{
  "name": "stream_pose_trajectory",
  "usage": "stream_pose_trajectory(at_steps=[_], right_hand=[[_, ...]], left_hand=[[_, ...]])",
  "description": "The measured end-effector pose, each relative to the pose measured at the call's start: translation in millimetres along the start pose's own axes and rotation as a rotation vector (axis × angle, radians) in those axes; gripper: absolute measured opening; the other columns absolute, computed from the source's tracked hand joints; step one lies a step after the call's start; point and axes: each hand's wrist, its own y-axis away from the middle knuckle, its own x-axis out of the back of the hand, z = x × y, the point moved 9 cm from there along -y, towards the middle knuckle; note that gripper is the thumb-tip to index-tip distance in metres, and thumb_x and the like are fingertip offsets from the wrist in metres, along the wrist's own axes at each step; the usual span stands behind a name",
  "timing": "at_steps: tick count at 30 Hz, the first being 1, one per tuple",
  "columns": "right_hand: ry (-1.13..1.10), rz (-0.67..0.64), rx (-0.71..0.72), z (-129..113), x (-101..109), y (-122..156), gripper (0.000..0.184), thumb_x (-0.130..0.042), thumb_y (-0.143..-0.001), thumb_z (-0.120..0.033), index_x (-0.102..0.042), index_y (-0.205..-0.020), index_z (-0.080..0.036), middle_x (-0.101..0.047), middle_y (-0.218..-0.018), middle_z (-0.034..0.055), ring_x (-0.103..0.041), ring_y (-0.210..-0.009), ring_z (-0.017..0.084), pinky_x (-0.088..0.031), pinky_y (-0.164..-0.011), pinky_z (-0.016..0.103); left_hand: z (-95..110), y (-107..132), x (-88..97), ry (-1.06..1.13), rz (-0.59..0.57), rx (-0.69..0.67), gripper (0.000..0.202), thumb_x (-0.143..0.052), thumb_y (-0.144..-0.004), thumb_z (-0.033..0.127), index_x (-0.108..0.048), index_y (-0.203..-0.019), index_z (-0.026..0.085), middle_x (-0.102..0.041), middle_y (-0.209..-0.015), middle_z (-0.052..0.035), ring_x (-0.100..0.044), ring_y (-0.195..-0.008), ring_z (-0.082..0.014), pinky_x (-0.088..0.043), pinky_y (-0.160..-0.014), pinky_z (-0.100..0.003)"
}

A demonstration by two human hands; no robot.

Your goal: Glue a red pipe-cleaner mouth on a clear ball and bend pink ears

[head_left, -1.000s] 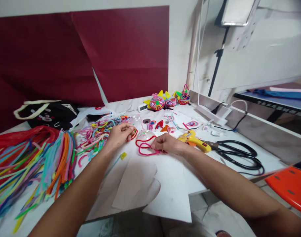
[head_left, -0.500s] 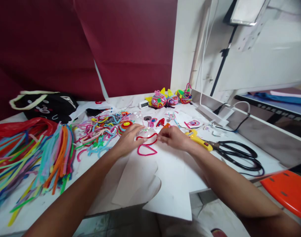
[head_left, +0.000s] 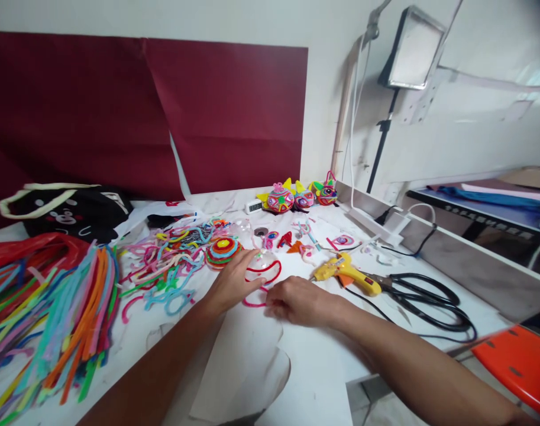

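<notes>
A clear plastic dome rests on the white paper, with a red pipe cleaner curving around its near side. My left hand grips the dome from the left, thumb at the front and fingers at the back. Just in front lies a pink pipe cleaner loop, partly covered by my right hand. That hand's fingers are curled together over the loop's right side; their tips are hidden. Left of the dome sits a half ball coiled in striped pipe cleaners.
A yellow glue gun and black-handled scissors lie to the right. Bundled pipe cleaners and a tangle of cut pieces cover the left. Finished fish-like ornaments stand at the back beside a small white timer.
My right hand has moved from the dome's right edge down toward me, onto the pink loop. My left hand stays on the dome. The head view has tilted upward.
</notes>
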Motion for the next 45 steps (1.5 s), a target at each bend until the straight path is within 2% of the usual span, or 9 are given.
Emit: stream_pose_trajectory(at_steps=[9,14,16,19,23,27,32,40,45], right_hand=[[0.08,-0.078,0.044,-19.4,-5.4,1.4,0.016,-0.056,-0.09,-0.024,-0.067,-0.097,-0.017,-0.072,-0.095,0.0079,-0.066,-0.084,0.018,-0.039,-0.065,0.025],[0.141,-0.109,0.033,-23.1,-9.2,2.1,0.014,-0.055,-0.09,-0.025,-0.067,-0.09,-0.018,-0.072,-0.093,0.0057,-0.066,-0.085,0.019,-0.042,-0.066,0.025],[0.169,-0.102,0.016,-22.5,-8.9,2.1,0.015,-0.055,-0.09,-0.026,-0.067,-0.088,-0.018,-0.071,-0.092,0.0047,-0.066,-0.083,0.019,-0.043,-0.064,0.025],[0.223,-0.027,-0.034,-16.1,-3.3,0.7,0.019,-0.051,-0.092,-0.028,-0.066,-0.098,-0.017,-0.068,-0.101,0.0077,-0.065,-0.085,0.021,-0.046,-0.064,0.029],[0.309,0.066,-0.086,-2.2,0.9,-2.7,0.022,-0.048,-0.09,-0.02,-0.063,-0.106,-0.014,-0.063,-0.107,0.0138,-0.061,-0.095,0.027,-0.049,-0.068,0.034],[0.357,0.041,-0.038,2.5,-6.6,-6.8,0.019,-0.05,-0.088,-0.015,-0.066,-0.098,-0.017,-0.064,-0.1,0.0104,-0.059,-0.094,0.025,-0.049,-0.066,0.031],[0.365,-0.004,0.044,-3.5,-10.2,-7.1,0.017,-0.05,-0.087,-0.014,-0.066,-0.093,-0.018,-0.065,-0.096,0.0059,-0.06,-0.091,0.021,-0.047,-0.064,0.027],[0.343,-0.07,0.036,-10.7,-0.9,-0.9,0.016,-0.054,-0.083,-0.013,-0.065,-0.092,-0.018,-0.068,-0.094,0.0055,-0.064,-0.082,0.019,-0.043,-0.058,0.027],[0.321,-0.023,0.007,-10.7,5.3,0.0,0.013,-0.051,-0.088,-0.019,-0.063,-0.093,-0.018,-0.069,-0.094,0.0055,-0.065,-0.081,0.018,-0.042,-0.058,0.026]], left_hand=[[-4.5,-6.9,7.9,-0.041,0.056,0.142,0.065,-0.067,-0.069,0.033,-0.052,-0.13,0.017,-0.056,-0.131,-0.0113,-0.055,-0.12,-0.0288,-0.043,-0.103,-0.04],[-9.9,-9.2,9.5,-0.088,0.123,0.172,0.062,-0.065,-0.072,0.034,-0.053,-0.129,0.014,-0.057,-0.128,-0.014,-0.057,-0.116,-0.0306,-0.046,-0.1,-0.042],[-12.3,-9.3,9.6,-0.109,0.162,0.161,0.059,-0.064,-0.073,0.033,-0.054,-0.128,0.014,-0.057,-0.129,-0.0144,-0.055,-0.119,-0.0314,-0.044,-0.102,-0.044],[-15.1,-8.2,11.2,-0.128,0.218,0.129,0.054,-0.062,-0.076,0.033,-0.055,-0.126,0.015,-0.058,-0.127,-0.0133,-0.056,-0.117,-0.0305,-0.045,-0.101,-0.043],[-16.8,-3.4,21.0,-0.136,0.304,0.068,0.042,-0.057,-0.081,0.034,-0.06,-0.119,0.015,-0.06,-0.122,-0.0125,-0.059,-0.112,-0.0276,-0.048,-0.098,-0.04],[-12.7,5.2,33.3,-0.149,0.353,-0.03,0.033,-0.055,-0.085,0.032,-0.064,-0.111,0.014,-0.063,-0.115,-0.0114,-0.06,-0.108,-0.0249,-0.047,-0.097,-0.037],[-3.1,16.1,45.2,-0.166,0.388,-0.149,0.024,-0.055,-0.087,0.028,-0.068,-0.103,0.015,-0.067,-0.106,-0.009,-0.063,-0.101,-0.0211,-0.049,-0.093,-0.031],[6.0,20.2,44.4,-0.119,0.36,-0.185,0.019,-0.059,-0.086,0.028,-0.071,-0.094,0.017,-0.075,-0.089,-0.003,-0.069,-0.074,-0.0143,-0.053,-0.07,-0.021],[3.0,19.0,45.9,-0.1,0.335,-0.134,0.024,-0.056,-0.088,0.033,-0.071,-0.095,0.017,-0.074,-0.07,0.0009,-0.067,-0.056,-0.0119,-0.051,-0.056,-0.019]])
